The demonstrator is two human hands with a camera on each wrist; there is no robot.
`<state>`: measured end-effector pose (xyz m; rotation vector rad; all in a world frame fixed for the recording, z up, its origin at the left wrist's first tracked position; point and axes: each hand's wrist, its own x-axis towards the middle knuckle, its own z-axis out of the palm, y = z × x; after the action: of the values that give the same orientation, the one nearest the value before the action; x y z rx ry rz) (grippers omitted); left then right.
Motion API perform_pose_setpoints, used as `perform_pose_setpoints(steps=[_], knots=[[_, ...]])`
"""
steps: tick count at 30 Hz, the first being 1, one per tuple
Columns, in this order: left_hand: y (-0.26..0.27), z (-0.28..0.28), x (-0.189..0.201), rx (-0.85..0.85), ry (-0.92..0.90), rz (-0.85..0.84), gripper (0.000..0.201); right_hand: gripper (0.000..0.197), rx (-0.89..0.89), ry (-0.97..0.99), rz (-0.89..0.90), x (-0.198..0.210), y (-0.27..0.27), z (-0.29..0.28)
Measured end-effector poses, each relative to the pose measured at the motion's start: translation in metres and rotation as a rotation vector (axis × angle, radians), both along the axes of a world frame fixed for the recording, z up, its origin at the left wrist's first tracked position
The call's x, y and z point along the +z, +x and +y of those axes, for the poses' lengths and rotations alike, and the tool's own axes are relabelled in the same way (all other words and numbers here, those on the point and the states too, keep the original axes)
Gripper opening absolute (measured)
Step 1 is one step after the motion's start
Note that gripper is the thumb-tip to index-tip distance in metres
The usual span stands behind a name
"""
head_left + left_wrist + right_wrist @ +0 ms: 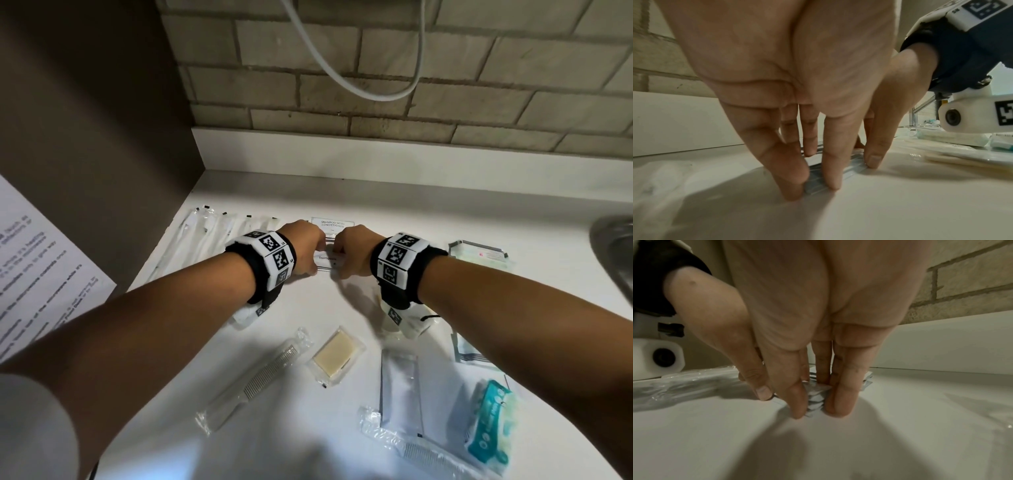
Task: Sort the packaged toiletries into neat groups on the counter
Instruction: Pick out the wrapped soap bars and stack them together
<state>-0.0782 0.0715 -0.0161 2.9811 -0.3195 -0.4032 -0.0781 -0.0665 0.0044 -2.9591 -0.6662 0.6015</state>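
Toiletries in their wrappers lie spread over the white counter (pixel 445 212), and I take them from biggest to smallest. Along the far left, long clear-wrapped white sticks (pixel 202 240) already sit side by side as one group. Nearer me lie a clear-sleeved comb (pixel 253 380), a flat white foil sachet (pixel 400 387), a teal-printed soft packet (pixel 489 421) and a cream soap square in clear film (pixel 334 354), all apart from one another and, by my reading, not yet grouped.

Smallest is what I am working on: a stack of thin flat white sachets (pixel 328 261), its top one printed with a word beginning "Toothp", lying mid-counter just in front of a white shampoo-with-conditioner sachet (pixel 331 223). My left hand (pixel 303 251) and right hand (pixel 352 253) bracket this stack from either side. From the left wrist, the left fingers (pixel 831 162) point straight down, close together, tips against the stack's edge (pixel 816 180). From the right wrist, the right fingers (pixel 842 394) do likewise against its ragged edges (pixel 816 399). Neither hand curls round anything.

To square it well, I judge I should press both sides inward evenly and lightly, keeping fingertips low on the counter so the bottom sachets slide too, then tap the near and far edges. Too much force could buckle the thin packets or fan them out.
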Motion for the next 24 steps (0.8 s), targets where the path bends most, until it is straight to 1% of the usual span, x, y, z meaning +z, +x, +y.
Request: perform_pose_setpoints(steps=[3, 5, 6, 9, 10, 12, 14, 16, 17, 20, 22, 24], knots=[[0.0, 0.0, -0.001, -0.014, 0.013, -0.006, 0.048, 0.029, 0.006, -0.003, 0.005, 0.0, 0.0, 0.001], [-0.001, 0.001, -0.002, -0.018, 0.018, -0.007, 0.049, 0.032, -0.005, 0.011, 0.012, 0.0, 0.0, 0.0], [-0.003, 0.002, 0.0, -0.016, 0.017, -0.004, 0.051, 0.035, -0.006, 0.022, 0.017, 0.001, 0.0, -0.001], [-0.011, 0.007, 0.009, -0.02, 0.005, -0.02, 0.055, 0.057, 0.0, 0.056, 0.006, 0.005, -0.003, -0.009], [-0.017, 0.009, 0.014, -0.014, -0.005, -0.032, 0.056, 0.06, -0.008, 0.085, -0.002, 0.008, -0.005, -0.015], [-0.031, 0.012, 0.025, -0.008, -0.032, -0.056, 0.052, 0.051, -0.007, 0.127, -0.015, 0.015, -0.01, -0.03], [-0.049, 0.01, 0.036, -0.013, -0.073, -0.045, 0.041, 0.039, 0.028, 0.109, 0.0, 0.023, -0.016, -0.048], [-0.072, 0.002, 0.044, -0.014, -0.111, 0.005, 0.035, 0.037, 0.07, 0.036, 0.033, 0.028, -0.026, -0.062], [-0.085, -0.004, 0.045, -0.021, -0.112, 0.036, 0.035, 0.039, 0.082, -0.01, 0.048, 0.029, -0.032, -0.067], [-0.117, -0.02, 0.035, -0.063, -0.061, 0.096, 0.047, 0.049, 0.1, -0.095, 0.06, 0.019, -0.043, -0.074], [-0.131, -0.028, 0.024, -0.094, 0.036, 0.113, 0.058, 0.052, 0.113, -0.095, 0.071, 0.012, -0.05, -0.076], [-0.135, -0.032, 0.014, -0.094, 0.109, 0.124, 0.062, 0.053, 0.116, -0.102, 0.061, 0.008, -0.055, -0.077]])
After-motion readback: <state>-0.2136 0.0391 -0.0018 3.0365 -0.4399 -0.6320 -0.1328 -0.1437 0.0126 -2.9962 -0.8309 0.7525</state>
